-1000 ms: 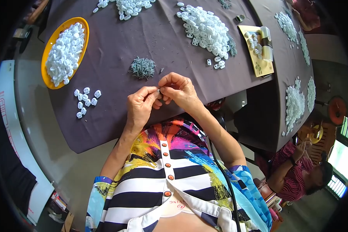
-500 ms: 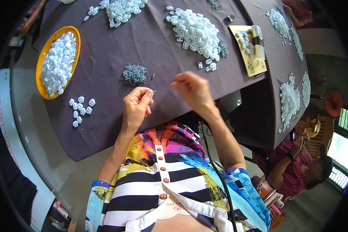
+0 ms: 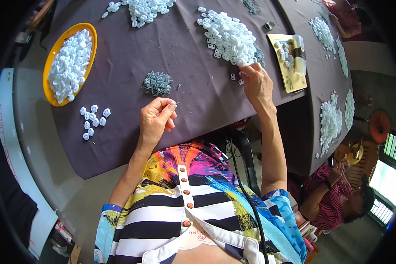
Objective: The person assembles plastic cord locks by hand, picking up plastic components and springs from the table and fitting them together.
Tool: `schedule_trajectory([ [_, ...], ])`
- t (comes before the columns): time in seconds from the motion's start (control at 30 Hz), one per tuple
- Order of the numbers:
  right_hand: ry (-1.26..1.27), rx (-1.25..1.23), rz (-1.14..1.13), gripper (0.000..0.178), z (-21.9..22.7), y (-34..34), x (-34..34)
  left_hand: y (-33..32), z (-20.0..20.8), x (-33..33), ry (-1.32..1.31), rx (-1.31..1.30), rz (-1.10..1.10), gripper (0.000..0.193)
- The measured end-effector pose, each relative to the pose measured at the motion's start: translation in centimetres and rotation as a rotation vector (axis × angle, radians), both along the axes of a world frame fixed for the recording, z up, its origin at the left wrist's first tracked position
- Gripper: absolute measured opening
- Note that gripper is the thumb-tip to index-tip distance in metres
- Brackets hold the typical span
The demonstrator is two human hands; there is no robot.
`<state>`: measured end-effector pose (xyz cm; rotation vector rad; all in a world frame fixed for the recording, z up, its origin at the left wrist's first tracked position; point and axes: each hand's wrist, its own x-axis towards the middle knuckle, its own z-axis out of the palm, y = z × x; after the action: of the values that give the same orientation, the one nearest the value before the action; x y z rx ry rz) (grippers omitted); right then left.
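My left hand (image 3: pixel 156 118) hovers over the dark cloth with its fingertips pinched on a small metal pin, just below a little heap of grey metal pins (image 3: pixel 157 82). My right hand (image 3: pixel 256 81) is stretched out to the lower edge of a big pile of small white plastic pieces (image 3: pixel 230 37), fingers touching the nearest pieces. Whether it has one in its grasp cannot be made out. A small cluster of white pieces (image 3: pixel 93 119) lies to the left of my left hand.
An orange tray (image 3: pixel 48 77) full of white pieces sits at the left. Another white pile (image 3: pixel 143 8) lies at the far edge. A yellow card with pieces and a roll (image 3: pixel 290 61) is at the right. More white piles (image 3: pixel 332 125) lie further right, near a seated person (image 3: pixel 334 198).
My hands were together in front of me; the right hand has since moved away up and right to the white pile, while the left stayed with the pin.
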<state>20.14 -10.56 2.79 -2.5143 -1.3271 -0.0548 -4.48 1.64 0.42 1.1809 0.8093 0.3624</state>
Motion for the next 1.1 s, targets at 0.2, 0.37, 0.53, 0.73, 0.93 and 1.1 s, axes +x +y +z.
schedule_trajectory([
  [0.2, 0.035, -0.042, 0.031, 0.010, 0.1, 0.2, 0.5, 0.2, -0.2, -0.2, -0.030, -0.039, -0.001, 0.011],
  [0.37, -0.024, 0.030, 0.107, 0.009, 0.2, 0.0, 0.3, 0.1, -0.5, -0.4, -0.096, -0.106, 0.035, 0.013],
  [0.53, 0.731, 0.518, -0.016, 0.010, -1.2, 1.2, -5.0, 0.2, -0.6, -0.3, -0.076, -0.052, 0.031, 0.014],
  [0.73, 1.399, 0.516, -0.027, 0.013, -2.4, 3.6, -11.7, 0.3, -0.5, -0.4, -0.029, -0.045, 0.020, 0.014],
  [0.93, 1.543, 0.603, -0.089, 0.014, -2.2, 3.8, -12.4, 0.4, -0.5, -0.4, -0.029, -0.067, 0.023, 0.015],
  [1.1, 1.533, 0.602, -0.076, 0.014, -2.4, 3.8, -12.6, 0.4, -0.3, -0.4, -0.012, -0.047, 0.021, 0.015],
])
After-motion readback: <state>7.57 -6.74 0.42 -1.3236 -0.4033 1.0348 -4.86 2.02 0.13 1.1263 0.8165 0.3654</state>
